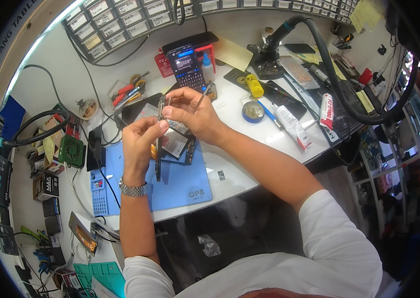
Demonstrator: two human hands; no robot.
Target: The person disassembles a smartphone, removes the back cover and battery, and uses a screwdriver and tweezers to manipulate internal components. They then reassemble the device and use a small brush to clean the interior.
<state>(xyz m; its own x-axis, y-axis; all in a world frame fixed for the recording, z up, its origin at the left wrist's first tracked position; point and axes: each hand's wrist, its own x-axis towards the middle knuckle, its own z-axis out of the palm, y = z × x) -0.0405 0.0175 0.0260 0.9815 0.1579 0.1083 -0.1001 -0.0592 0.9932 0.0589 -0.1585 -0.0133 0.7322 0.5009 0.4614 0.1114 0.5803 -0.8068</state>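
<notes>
My left hand (145,136) is closed on a thin dark phone part (158,166), held nearly upright and seen edge-on. My right hand (195,111) meets it at the top end, its thumb and index finger pinched there, with a slim metal tool (203,98) in its grip, apparently tweezers. Just behind and below both hands lie an opened phone with a silver inner panel (175,144) and a clear bag (144,113), on a blue silicone mat (185,191). Whatever small piece the fingertips pinch is too small to make out.
A lit phone (183,63) leans on a red stand (164,66). Right are a microscope (269,62), yellow bottle (254,85), blue-rimmed tin (252,112) and glue tubes (293,128). Left are a green fan unit (72,151), cables and hand tools (125,94). Drawer racks (115,22) line the back.
</notes>
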